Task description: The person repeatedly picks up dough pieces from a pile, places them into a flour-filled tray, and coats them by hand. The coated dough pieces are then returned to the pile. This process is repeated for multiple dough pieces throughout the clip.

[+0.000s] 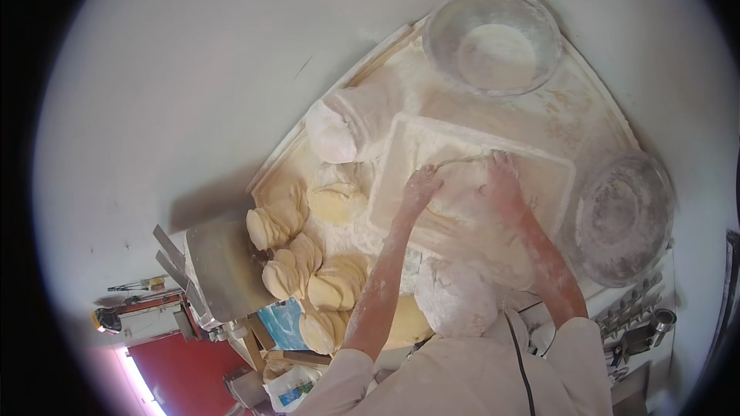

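Inside a white rectangular plastic tub (555,185) lies a flour-covered sheet of dough (462,188). My left hand (424,184) grips the sheet near its far left side, with the fingers curled. On the other side, my right hand (504,182) has its fingers over the far edge and its thumb lower on the dough; this hand is slightly blurred. Loose flour coats both hands and the tub. Left of the tub sit a yellowish dough piece (336,203) and a heavily floured stack of dough (335,130).
Stacks of flat dough pieces (338,284) stand at the left, near a steel machine (225,271). A metal bowl with flour (497,55) is at the far corner, a floured metal bowl (624,216) at right. A white floured lump (457,297) lies before my chest.
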{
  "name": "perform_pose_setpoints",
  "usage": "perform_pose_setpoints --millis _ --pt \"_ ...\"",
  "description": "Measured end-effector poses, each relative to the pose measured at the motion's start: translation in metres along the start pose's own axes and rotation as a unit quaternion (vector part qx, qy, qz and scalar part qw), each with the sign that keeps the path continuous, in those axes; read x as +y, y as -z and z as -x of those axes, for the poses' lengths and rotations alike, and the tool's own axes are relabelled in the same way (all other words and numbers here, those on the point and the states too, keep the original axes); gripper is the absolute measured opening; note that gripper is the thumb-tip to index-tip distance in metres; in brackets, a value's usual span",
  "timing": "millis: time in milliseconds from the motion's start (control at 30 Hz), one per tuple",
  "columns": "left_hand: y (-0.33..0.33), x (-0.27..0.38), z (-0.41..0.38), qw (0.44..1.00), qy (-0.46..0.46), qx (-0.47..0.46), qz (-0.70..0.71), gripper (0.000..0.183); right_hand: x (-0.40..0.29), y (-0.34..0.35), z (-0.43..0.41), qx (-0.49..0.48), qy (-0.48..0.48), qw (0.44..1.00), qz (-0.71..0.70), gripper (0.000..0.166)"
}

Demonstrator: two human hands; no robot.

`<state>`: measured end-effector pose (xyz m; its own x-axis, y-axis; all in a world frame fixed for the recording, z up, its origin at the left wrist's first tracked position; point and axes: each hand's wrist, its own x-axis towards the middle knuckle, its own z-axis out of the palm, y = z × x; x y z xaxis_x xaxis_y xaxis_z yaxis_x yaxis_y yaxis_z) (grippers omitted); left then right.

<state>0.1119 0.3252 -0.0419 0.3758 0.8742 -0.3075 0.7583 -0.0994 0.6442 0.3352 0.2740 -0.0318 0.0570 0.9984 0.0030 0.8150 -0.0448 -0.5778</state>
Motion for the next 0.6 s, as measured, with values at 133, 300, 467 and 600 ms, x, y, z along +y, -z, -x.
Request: perform_pose_setpoints --millis 133,300,467,600 --pt "0.006 0.001 0.0 0.981 -0.122 0.011 -0.149 0.027 0.003 0.004 0.012 -0.045 -0.042 0.993 -0.099 0.046" --pt "0.018 0.05 0.008 0.999 -0.005 0.042 0.02 0.023 0.013 0.02 0.017 -0.007 0.013 0.971 -0.238 0.017" --pt "0.034 0.089 0.03 0.989 -0.093 0.113 -0.01 0.023 -0.001 0.064 0.019 0.065 0.13 0.96 -0.239 0.02" --pt "0.037 0.095 0.034 0.976 -0.166 0.123 -0.062 0.03 -0.006 0.093 0.008 0.121 0.14 0.966 -0.181 0.019"
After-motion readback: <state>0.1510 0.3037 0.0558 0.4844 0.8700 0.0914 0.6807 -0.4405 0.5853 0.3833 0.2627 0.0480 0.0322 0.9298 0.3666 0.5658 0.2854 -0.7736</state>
